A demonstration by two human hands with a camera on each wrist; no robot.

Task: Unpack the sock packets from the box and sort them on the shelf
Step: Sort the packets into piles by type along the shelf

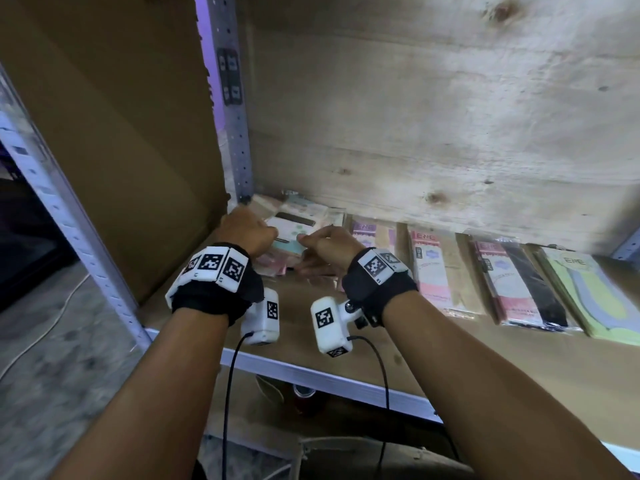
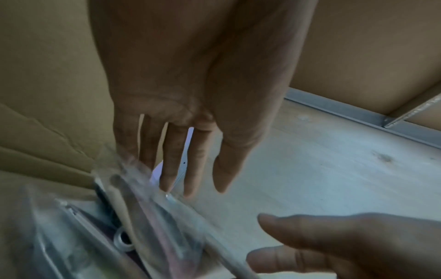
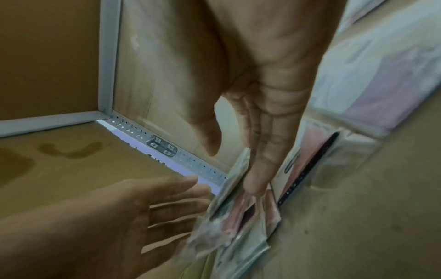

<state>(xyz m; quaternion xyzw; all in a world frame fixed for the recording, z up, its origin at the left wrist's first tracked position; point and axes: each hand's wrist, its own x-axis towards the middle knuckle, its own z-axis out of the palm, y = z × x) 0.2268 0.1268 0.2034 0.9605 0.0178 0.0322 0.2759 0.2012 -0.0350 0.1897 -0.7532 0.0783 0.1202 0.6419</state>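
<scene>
A stack of clear-wrapped sock packets point(image 1: 294, 226) lies in the back left corner of the shelf point(image 1: 311, 317). My left hand point(image 1: 249, 233) is at the stack's left side. In the left wrist view the left hand point(image 2: 190, 181) has straight, spread fingers that touch the crinkled plastic of the packets point(image 2: 143, 217). My right hand point(image 1: 322, 244) is at the stack's right side. In the right wrist view the right hand point(image 3: 238, 169) lays straight fingers against the top of the packets point(image 3: 233, 226), thumb held apart. Neither hand curls round a packet.
To the right, single packets lie in a row on the shelf: a pink and beige one point(image 1: 433, 271), a pink and black one point(image 1: 519, 285), a green one point(image 1: 595, 296). A cardboard panel point(image 1: 121, 150) and a metal upright point(image 1: 235, 116) close the left side. A wooden back panel point(image 1: 450, 116) stands behind.
</scene>
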